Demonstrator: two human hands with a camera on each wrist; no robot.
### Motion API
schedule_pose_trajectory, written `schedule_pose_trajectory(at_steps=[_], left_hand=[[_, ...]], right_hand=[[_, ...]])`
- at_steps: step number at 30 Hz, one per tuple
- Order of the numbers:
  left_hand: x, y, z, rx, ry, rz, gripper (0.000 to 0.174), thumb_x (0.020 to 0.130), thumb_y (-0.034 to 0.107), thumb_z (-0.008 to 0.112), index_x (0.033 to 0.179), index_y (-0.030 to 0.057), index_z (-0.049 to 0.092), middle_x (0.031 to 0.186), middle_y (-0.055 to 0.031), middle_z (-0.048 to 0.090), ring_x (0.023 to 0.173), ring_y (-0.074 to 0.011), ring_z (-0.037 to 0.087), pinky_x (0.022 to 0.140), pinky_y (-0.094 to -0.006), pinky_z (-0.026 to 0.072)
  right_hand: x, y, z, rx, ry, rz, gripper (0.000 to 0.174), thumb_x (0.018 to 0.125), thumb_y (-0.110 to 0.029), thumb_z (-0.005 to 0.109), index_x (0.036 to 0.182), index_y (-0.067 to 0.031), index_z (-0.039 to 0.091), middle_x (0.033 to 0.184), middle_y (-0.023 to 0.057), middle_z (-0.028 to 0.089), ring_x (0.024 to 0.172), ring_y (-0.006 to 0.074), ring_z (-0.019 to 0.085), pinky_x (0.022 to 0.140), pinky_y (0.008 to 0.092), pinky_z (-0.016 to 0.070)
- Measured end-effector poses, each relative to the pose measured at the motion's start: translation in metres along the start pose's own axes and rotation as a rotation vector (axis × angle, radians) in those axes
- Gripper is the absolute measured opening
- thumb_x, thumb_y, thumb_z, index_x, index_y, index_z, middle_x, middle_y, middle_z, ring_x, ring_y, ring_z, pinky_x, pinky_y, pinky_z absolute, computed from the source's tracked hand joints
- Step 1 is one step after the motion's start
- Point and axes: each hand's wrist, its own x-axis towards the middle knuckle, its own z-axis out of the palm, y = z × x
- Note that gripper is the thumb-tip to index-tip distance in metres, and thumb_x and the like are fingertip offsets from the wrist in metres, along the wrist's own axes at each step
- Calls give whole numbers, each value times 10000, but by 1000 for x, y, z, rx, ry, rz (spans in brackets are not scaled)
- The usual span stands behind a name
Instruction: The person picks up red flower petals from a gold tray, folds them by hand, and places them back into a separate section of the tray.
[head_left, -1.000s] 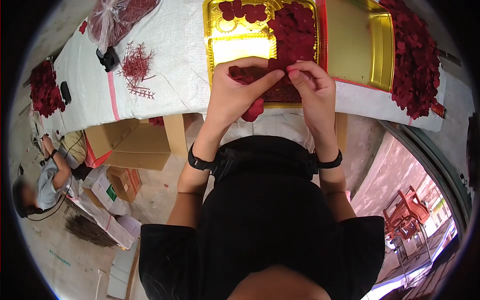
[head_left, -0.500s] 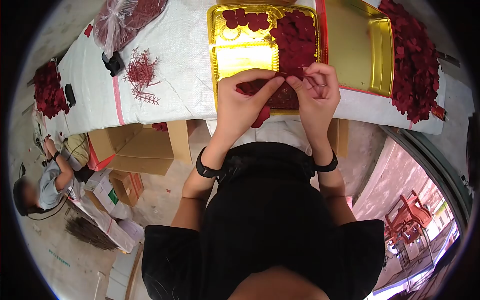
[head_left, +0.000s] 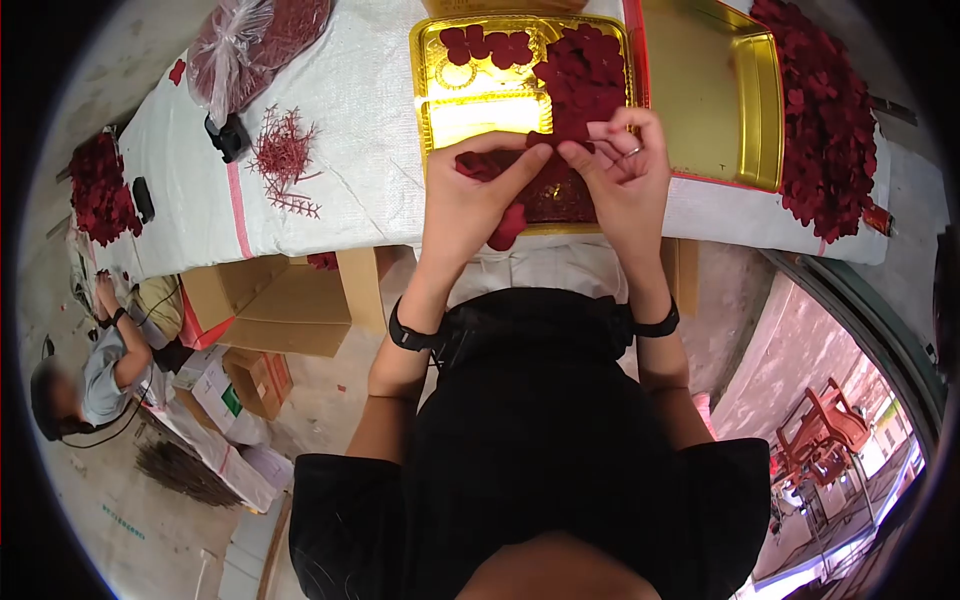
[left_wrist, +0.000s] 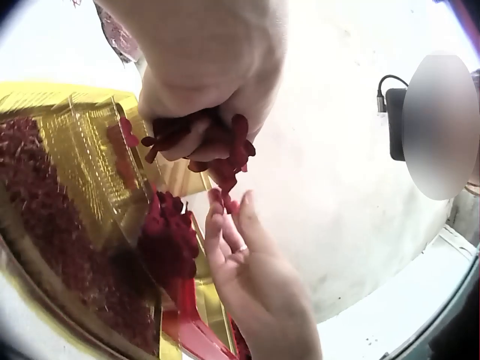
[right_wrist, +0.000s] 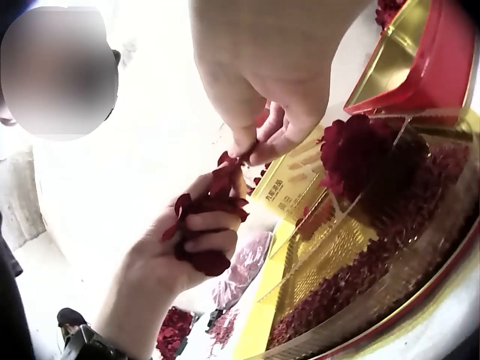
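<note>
My left hand (head_left: 462,205) curls round a loose bunch of dark red artificial flower petals (right_wrist: 206,261), which stick out between its fingers. One petal piece (right_wrist: 225,178) stands up at its thumb and fingertip. Facing it, my right hand (head_left: 632,185) pinches the edge of that same red piece, thumb against forefinger; its other fingers are loosely bent. Both hands meet over the near part of a gold plastic tray (head_left: 421,95). In the tray lies a heap of red petal flowers (head_left: 583,75), with two single flowers (head_left: 508,48) at the far left.
Beside the tray stands a red-sided gold box (head_left: 705,110), with a big petal pile (head_left: 822,130) further right. To the left lie thin red branched stems (head_left: 283,148), a plastic bag (head_left: 245,55) and another petal pile (head_left: 100,190). A cardboard box (head_left: 285,300) sits below the table edge.
My right fingers have risen and spread a little, and the two thumbs stand slightly further apart. The left hand keeps its bunch of petals throughout. The head view has shifted slightly.
</note>
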Motion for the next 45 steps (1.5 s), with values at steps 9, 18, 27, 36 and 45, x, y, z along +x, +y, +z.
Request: schedule_pose_trajectory(at_steps=[9, 18, 27, 36, 45], left_hand=[[109, -8, -47, 245, -15, 48, 223, 784, 170, 746, 871, -23, 677, 670, -27, 642, 521, -65, 526, 495, -217, 432], [126, 6, -51, 799, 38, 100, 220, 791, 213, 710, 826, -3, 690, 615, -78, 644, 539, -124, 616, 474, -259, 456], [24, 20, -31, -539, -468, 173, 570, 769, -122, 403, 1325, 0, 421, 1016, -33, 483, 628, -20, 376, 549, -132, 283], [26, 12, -16, -685, -378, -235, 262, 949, 322, 522, 940, 65, 572, 722, -40, 614, 387, -49, 376, 367, -191, 248], [18, 7, -25, -602, -190, -144, 275, 953, 312, 518, 933, 44, 572, 617, -22, 531, 416, -58, 409, 374, -194, 287]], right_hand=[[-11, 1, -7, -180, -331, 277, 156, 869, -65, 622, 1009, -12, 577, 897, 79, 644, 701, 102, 638, 596, 223, 508], [-20, 0, -2, -337, -355, 242, 120, 873, -66, 609, 984, -19, 604, 822, 48, 624, 659, 62, 569, 537, 197, 466], [-2, -13, 17, 99, -114, 59, 336, 832, -2, 659, 1135, 9, 516, 1065, 89, 604, 883, 104, 604, 708, 211, 495], [12, -9, 13, 271, -212, 219, 304, 802, -1, 696, 1068, 19, 549, 940, 99, 637, 844, 114, 612, 709, 229, 507], [11, -13, 2, 265, -68, 282, 289, 797, 5, 692, 1051, 6, 554, 909, 80, 648, 816, 106, 618, 709, 230, 505]])
